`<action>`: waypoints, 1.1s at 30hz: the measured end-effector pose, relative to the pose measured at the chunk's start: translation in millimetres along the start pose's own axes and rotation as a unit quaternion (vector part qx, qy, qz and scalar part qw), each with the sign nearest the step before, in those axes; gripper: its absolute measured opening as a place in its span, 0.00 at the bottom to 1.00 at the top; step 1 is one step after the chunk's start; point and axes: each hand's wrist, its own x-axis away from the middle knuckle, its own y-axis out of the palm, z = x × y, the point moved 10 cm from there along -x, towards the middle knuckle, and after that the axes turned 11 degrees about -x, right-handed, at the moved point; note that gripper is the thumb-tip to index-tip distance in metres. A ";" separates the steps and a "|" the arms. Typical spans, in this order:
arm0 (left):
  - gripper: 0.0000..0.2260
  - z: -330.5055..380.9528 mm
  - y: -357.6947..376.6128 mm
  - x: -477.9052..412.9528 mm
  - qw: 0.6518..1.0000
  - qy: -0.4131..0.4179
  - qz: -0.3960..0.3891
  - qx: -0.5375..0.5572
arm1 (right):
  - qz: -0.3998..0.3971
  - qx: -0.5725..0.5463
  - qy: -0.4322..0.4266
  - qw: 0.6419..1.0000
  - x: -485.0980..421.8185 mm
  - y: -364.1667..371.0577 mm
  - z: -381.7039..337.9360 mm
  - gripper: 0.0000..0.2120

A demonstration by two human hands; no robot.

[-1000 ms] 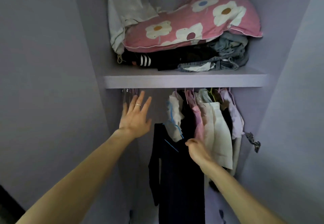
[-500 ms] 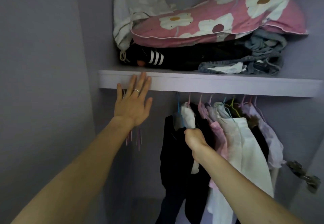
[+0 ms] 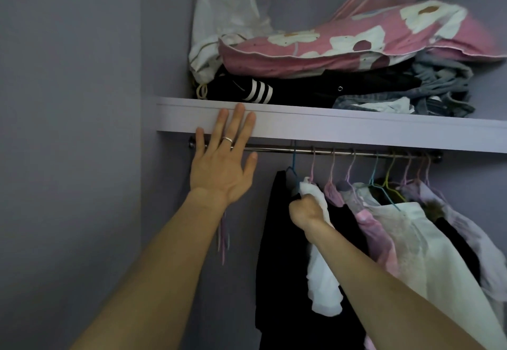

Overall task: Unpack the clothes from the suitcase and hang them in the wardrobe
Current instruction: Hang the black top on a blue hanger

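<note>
A black garment (image 3: 282,253) hangs from a blue hanger (image 3: 293,163) hooked on the metal rail (image 3: 277,150) under the wardrobe shelf (image 3: 343,127). My right hand (image 3: 306,211) grips the garment's shoulder, with a white cloth (image 3: 322,275) hanging right beside the fist. My left hand (image 3: 225,157) is spread flat, fingers straight, its fingertips over the shelf's front edge. To the right, several pink, white and dark clothes (image 3: 406,226) hang on pink, blue and yellow hangers.
On the shelf lie a pink flowered pillow (image 3: 343,48), a white bag (image 3: 227,20), a black striped garment (image 3: 258,92) and folded denim (image 3: 425,94). Empty pink hangers (image 3: 223,237) dangle behind my left wrist. A lilac side wall (image 3: 82,130) stands at left.
The view has moved closer and tilted up, showing the rail. My left hand rose onto the shelf edge. My right hand lifted the black garment's hanger up to the rail.
</note>
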 end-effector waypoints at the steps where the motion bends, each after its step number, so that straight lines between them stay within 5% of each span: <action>1: 0.32 -0.7 0.8 0.2 1.000 0.002 0.005 0.000 | 0.002 0.017 0.010 1.000 -5.8 -0.7 4.0 0.18; 16: 0.34 4.6 3.1 0.5 0.999 -0.009 0.034 -0.009 | 0.125 0.243 0.063 0.960 -69.9 -116.6 38.5 0.23; 24: 0.34 5.5 2.9 0.2 0.999 -0.018 0.029 -0.018 | 0.041 0.356 0.023 0.933 -62.0 -76.5 43.6 0.16; 33: 0.35 7.5 -3.0 1.9 1.000 -0.015 -0.014 -0.013 | -0.039 0.322 0.019 0.946 -42.2 -75.6 42.3 0.16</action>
